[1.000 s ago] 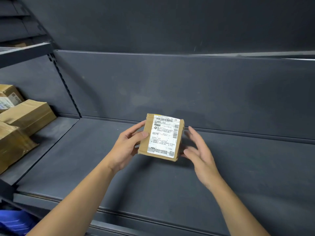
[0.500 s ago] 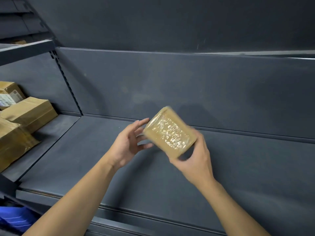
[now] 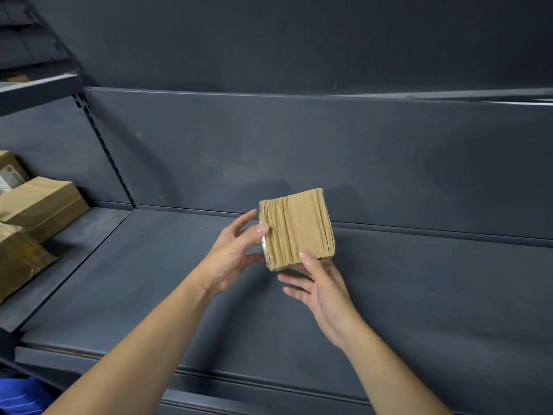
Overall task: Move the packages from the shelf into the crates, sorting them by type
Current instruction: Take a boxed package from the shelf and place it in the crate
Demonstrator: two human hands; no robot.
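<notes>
While both bare arms reach forward in the head view, the left hand and the right hand hold a small tan cardboard box, wound with wrinkled brown tape, between them in the air. The left hand grasps the box's left edge: its thumb lies on the front face and its fingers go round behind. The right hand takes the box from below, with its thumb pressed on the lower front edge and its visible fingers stretched out underneath, pointing toward the left hand. Whether those fingers touch the underside cannot be told.

Beneath both hands runs a dark grey metal shelf, and the box hangs above it, not resting on it. Beyond the hands stands the shelf's dark grey back panel.

Well off to the left of the left hand, on the next bay, lie three more brown cardboard parcels: a long plain one, a tape-wrapped one nearer the person, and one with a white label farther back. Below the left forearm, a corner of a blue plastic bin shows under the shelf's front lip.
</notes>
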